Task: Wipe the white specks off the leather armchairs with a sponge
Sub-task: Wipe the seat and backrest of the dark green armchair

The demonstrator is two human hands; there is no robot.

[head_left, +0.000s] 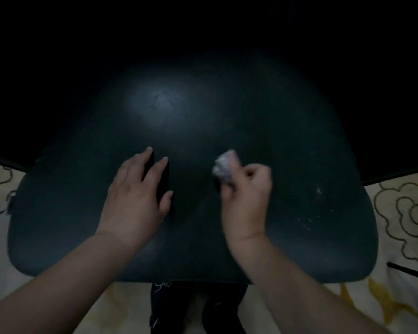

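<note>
While the left hand [136, 201] lies flat on the dark leather seat [58, 237] of the armchair, its fingers [163, 165] straight and spread and holding nothing, it serves as a brace; it seems wise to leave it there with steady weight, so the cushion does not shift under the rubbing.

Moving rightward, the right hand [245, 196] is near the middle of the seat with its fingers [251, 173] curled round a pale, crumpled sponge [223, 165], which sticks out past the knuckles toward the backrest. The hand is blurred, so whether the sponge touches the leather cannot be told for certain.

Further right, a scatter of white specks [317, 191] shows on the right side of the seat, running down toward the front edge and well apart from the sponge. The step in hand is probably wiping across to that patch. To do it well, the sponge should be pressed flat rather than dragged on a corner, and drawn in overlapping strokes toward the seat's edge so the specks lift away instead of smearing. Gentle pressure suits leather; the dim light makes faint specks easy to miss, so the patch deserves a second pass. Beside the chair lies a pale patterned floor [410, 213].
</note>
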